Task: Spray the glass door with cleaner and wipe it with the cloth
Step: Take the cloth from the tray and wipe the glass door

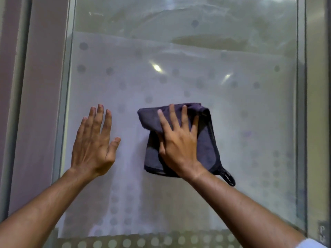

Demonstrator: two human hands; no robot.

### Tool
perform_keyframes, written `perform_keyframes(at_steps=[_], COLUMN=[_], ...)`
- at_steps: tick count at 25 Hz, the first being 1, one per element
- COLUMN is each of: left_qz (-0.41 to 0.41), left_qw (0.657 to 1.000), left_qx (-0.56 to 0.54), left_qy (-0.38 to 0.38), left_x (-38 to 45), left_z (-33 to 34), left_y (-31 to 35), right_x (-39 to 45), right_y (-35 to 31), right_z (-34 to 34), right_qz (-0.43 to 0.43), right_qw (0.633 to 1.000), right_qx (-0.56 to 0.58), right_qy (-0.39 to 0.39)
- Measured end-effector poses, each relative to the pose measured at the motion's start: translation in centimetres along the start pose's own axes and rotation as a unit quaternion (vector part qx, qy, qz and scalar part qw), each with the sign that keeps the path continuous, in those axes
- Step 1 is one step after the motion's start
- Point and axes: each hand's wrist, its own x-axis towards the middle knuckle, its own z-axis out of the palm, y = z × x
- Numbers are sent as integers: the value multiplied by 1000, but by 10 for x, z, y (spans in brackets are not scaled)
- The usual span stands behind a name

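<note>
A frosted glass door (179, 72) with a pattern of grey dots fills the view. My right hand (179, 142) lies flat with spread fingers on a dark grey folded cloth (206, 138), pressing it against the glass at mid height. A hanging loop dangles from the cloth's lower right corner. My left hand (95, 144) rests flat on the glass to the left of the cloth, fingers apart, holding nothing. No spray bottle is in view.
A metal door frame (301, 104) runs down the right side, with another upright (60, 122) on the left. A mauve wall panel (35, 104) stands further left. Ceiling lights reflect in the glass. Streaks show on the upper glass.
</note>
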Motion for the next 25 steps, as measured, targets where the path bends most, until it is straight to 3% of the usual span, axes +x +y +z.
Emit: perform_keyframes(at_steps=[4,9,13,16,19,21,23,25], left_qz=[-7,-6,9,12,7,5,7,10], left_qw=[1000,1000,1000,1000,999,999,998,998], left_qx=[-6,-12,-7,-9,-9,-20,-34,-42], left_qy=[4,9,15,24,34,42,45,44], left_x=[1,0,4,7,9,9,10,11], left_z=[-2,0,6,14,21,27,33,36], left_y=[0,7,12,11,9,7,4,2], right_x=[-20,-62,-54,-48,-84,-113,-122,-109], right_y=[46,144,185,160,126,132,157,177], right_z=[-2,-23,-31,-22,-14,-13,-19,-26], right_qz=[34,250,412,362,160,56,91,230], right_qw=[999,968,909,930,986,998,996,973], right_qx=[-20,-2,36,31,37,12,-2,12], right_qy=[-1,1,47,59,13,-20,-20,2])
